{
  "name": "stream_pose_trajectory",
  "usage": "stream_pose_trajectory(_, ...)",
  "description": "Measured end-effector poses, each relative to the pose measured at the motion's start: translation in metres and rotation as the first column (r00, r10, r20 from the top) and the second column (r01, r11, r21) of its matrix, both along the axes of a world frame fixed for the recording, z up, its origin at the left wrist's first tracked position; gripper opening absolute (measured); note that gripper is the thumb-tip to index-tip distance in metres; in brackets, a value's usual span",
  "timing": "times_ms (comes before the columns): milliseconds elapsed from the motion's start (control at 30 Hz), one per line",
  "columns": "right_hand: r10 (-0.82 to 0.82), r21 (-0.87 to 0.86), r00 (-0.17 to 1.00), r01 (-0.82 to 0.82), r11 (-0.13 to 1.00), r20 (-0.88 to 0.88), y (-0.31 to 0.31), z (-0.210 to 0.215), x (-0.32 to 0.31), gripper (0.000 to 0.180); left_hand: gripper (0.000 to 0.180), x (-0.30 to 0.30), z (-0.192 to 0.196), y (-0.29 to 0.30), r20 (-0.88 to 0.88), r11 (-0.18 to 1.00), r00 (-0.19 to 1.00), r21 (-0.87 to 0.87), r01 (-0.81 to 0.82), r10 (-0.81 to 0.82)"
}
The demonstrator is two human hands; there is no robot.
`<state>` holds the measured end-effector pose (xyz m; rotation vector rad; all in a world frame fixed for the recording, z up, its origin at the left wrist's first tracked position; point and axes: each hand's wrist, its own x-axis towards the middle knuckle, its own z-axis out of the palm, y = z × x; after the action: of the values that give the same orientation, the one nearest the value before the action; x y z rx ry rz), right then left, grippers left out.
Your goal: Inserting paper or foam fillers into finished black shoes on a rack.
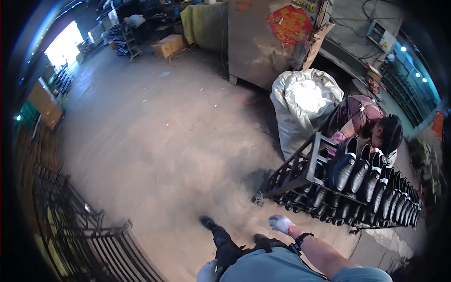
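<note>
My right hand (281, 224), in a pale work glove with a red cuff, hangs over the floor in front of my legs. Its fingers are loosely bent and apart, and nothing shows in them. A dark band sits on that wrist. The nearest thing to it is a wheeled metal rack (312, 165) on the right, holding rows of black shoes (346, 168); the hand is apart from it. My left hand (207, 271), gloved too, hangs beside my left thigh at the lower edge. Its fingers are too hidden to read.
A co-worker (361, 113) bends over the rack's far side, by a big white sack (287, 110) with white stuff inside. Empty metal racks (98, 239) stand at the lower left. A large metal cabinet (253, 47) and cardboard boxes (168, 46) are farther back.
</note>
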<state>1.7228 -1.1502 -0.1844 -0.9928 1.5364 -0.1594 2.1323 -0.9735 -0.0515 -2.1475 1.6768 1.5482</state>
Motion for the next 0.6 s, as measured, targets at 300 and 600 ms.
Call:
stream_pose_trajectory(300, -0.153, 0.344, 0.892, 0.316, 0.884, -0.426, -0.014, -0.018, 0.099, 0.037, 0.046, 0.297, 0.003, -0.274, 0.413, 0.909, 0.849, -0.101, 0.403, -0.331)
stream_pose_trajectory(600, 0.845, 0.245, 0.342, -0.852, 0.463, -0.411, -0.229, -0.135, 0.314, 0.034, 0.051, 0.549, -0.063, -0.486, 0.096, 0.996, 0.992, -0.02, 0.088, -0.086)
